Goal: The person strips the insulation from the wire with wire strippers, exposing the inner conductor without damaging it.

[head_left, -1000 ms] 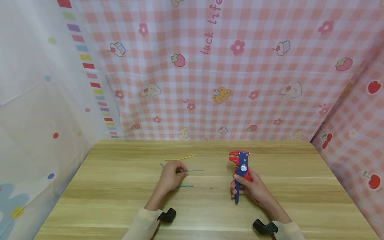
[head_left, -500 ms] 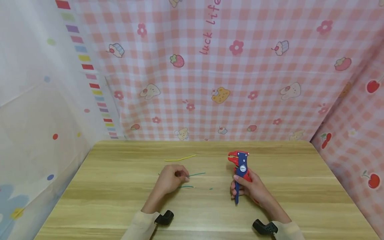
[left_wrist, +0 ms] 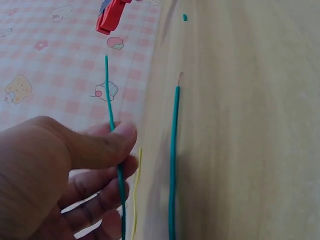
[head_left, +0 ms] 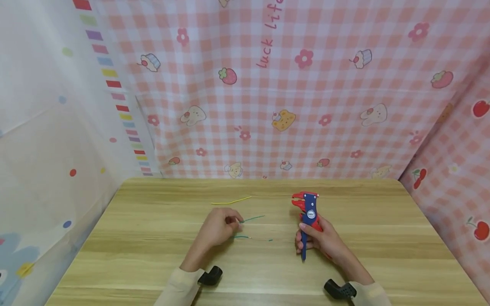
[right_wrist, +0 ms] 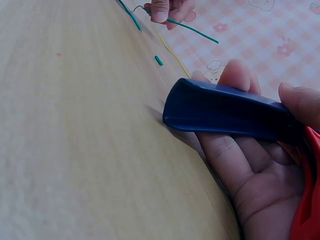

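Between thumb and index finger, my left hand (head_left: 219, 227) pinches a thin green wire (left_wrist: 108, 90), its free end pointing right and slightly up, clear of the table. Below that hand lies a second green wire (left_wrist: 173, 150), with a short bare copper end. My right hand (head_left: 323, 241) grips a red and blue wire stripper (head_left: 311, 206), head up, its red jaws apart and nothing between them. In the right wrist view the tool's blue handle (right_wrist: 225, 110) lies across the fingers. Part of the second wire is hidden under the left hand in the head view.
A yellow wire (head_left: 231, 201) lies behind the left hand. One small green piece of insulation (head_left: 270, 240) sits between the hands on the wooden table (head_left: 363, 263). A pink checked cloth (head_left: 283, 93) hangs along the table's back edge.
My left hand has raised the pinched green wire off the table, and its free end has tilted upward. The right hand and wire stripper have stayed nearly still.
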{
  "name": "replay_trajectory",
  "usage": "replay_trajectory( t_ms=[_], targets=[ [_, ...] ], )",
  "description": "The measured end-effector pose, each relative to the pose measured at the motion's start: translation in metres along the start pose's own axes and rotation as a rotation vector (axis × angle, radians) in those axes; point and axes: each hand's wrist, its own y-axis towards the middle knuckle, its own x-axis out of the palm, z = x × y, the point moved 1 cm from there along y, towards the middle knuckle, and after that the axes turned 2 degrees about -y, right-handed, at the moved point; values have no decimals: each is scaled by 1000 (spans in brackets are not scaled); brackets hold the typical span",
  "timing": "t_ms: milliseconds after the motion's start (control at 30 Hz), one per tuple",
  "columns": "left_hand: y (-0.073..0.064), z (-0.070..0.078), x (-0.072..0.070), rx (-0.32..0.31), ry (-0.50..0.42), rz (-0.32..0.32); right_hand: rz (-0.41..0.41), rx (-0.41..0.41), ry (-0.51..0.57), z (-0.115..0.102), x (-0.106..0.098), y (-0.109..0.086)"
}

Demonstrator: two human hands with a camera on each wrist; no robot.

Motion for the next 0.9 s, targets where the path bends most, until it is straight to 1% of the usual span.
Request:
replay_trajectory(
  t_ms=[100, 200, 400, 533, 667, 800, 900],
  targets=[
    [1, 0, -3, -25, 2, 61, -4, 0, -3, -1, 0, 0],
    [1, 2, -7, -35, 5, 105, -11, -6, -7, -1, 0, 0],
    [1, 7, -13, -54, 25, 152, -15, -15, -1, -2, 1, -1],
    [1, 9, -14, -59, 31, 170, -5, -3, 0, -2, 2, -1],
    [1, 10, -16, -50, 32, 178, 14, 7, -12, -2, 3, -1],
    [1, 12, -17, -39, 13, 168, 12, 6, -32, -3, 5, 0],
    [1, 13, -17, -26, -10, 153, -7, -12, -52, -4, 8, 1]
  ],
)
